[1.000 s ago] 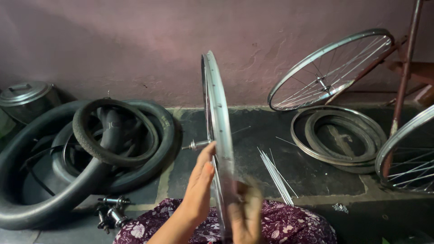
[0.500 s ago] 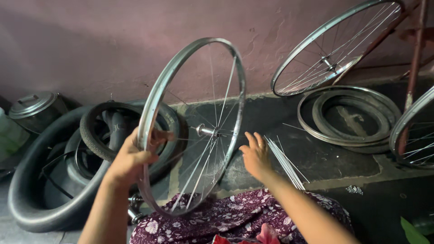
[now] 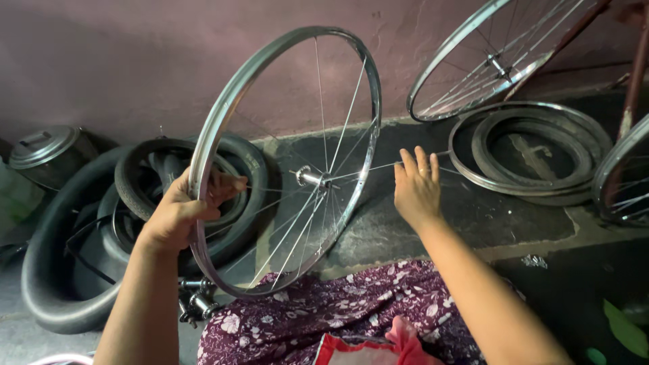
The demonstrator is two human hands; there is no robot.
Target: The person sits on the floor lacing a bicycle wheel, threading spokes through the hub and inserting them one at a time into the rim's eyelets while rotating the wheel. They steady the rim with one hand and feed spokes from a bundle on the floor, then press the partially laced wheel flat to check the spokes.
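Above the lap, over a purple flowered cloth (image 3: 324,318), a silver bicycle wheel (image 3: 284,162) is held upright and turned partly side-on to the camera. Its rim is gripped on the near left side by the left hand (image 3: 179,213), whose fingers are closed round the metal with the thumb laid across the front. The right hand (image 3: 416,189) is open, its fingers straight and together; it is raised just beside the right edge of the rim, apart from it, and nothing is held in it. Whether its fingertips meet the long spoke (image 3: 378,167) that juts out past the rim cannot be told.

The step in hand is judged to be the lacing or checking of spokes: the hub (image 3: 311,178) sits at the centre and only part of the spoke set is fitted, with wide gaps left on the upper side. For the next move, a steady hold by the left hand would be needed while the free hand is brought onto that loose spoke or the rim.

Black tyres (image 3: 135,223) are piled to the left on the floor, and further wheels (image 3: 500,61) lean on the wall to the right
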